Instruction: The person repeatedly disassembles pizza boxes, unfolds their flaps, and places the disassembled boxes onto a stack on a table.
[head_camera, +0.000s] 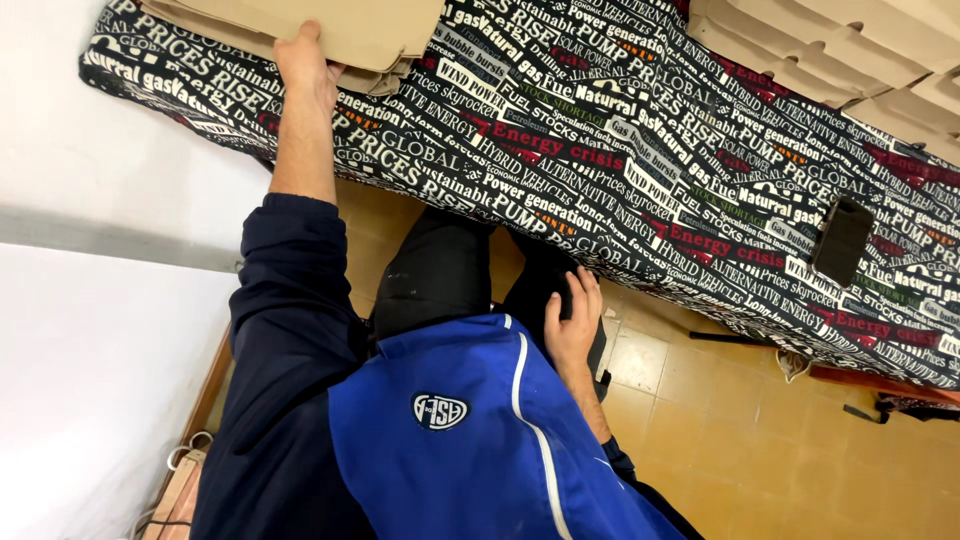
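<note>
A table covered in a black cloth (600, 150) printed all over with white and red lettering runs slantwise across my view, from upper left down to lower right. Below it lies the tan tiled floor (760, 430), and a white wall (90, 150) fills the left side.

On the table's upper left end sits a stack of flattened brown cardboard pieces (330, 25), its long axis running roughly left to right along the table's length. More folded cardboard (830, 50) is piled at the upper right, well apart from both my hands. A dark flat phone (842, 242) lies on the cloth toward the right edge.

My left hand (308, 72) is stretched far out from the dark sleeve and rests on the near edge of the cardboard stack, fingers spread over the top piece and the thumb toward its underside; it touches the stack, though I cannot tell whether it is gripping it. The stack lies straight ahead of this hand and extends off to its right.

My right hand (572, 322) hangs low near my knee, below the table's edge, fingers loosely curled and holding nothing, far from the cardboard. The left hand is plainly the nearer one.
</note>
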